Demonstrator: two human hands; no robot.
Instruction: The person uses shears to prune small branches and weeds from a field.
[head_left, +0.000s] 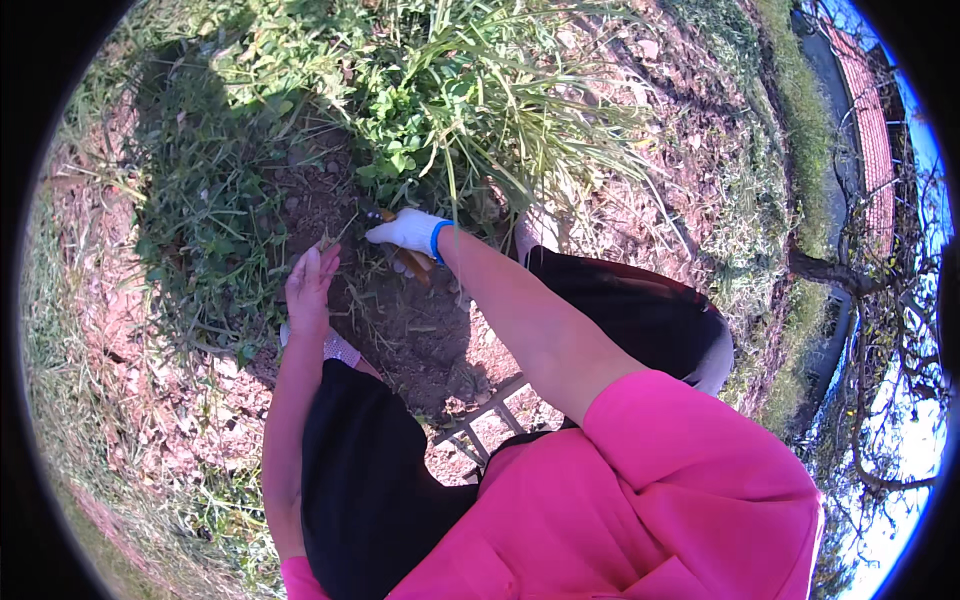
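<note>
White knit glove with a blue cuff covers my right hand (409, 231), which grips what look like pruning shears (414, 267). Their orange-brown handles show on both sides of the glove, and the dark metal end points left over the soil. My left hand (309, 281) is bare and lies just left of the shears, apart from them. A thin grass stalk (327, 241) sticks up from its fingertips. Between and beyond the hands is a strip of shaded brown soil (319, 176). Leafy green weeds (217, 225) grow left of it.
Tall grass and leafy plants (465, 97) stand beyond my right hand. Behind my knees is a slatted frame (491, 424), perhaps a low seat. Cut or dry grass covers the sunlit ground (217, 412). At the far right are tree branches (832, 274) and a tiled roof (870, 135).
</note>
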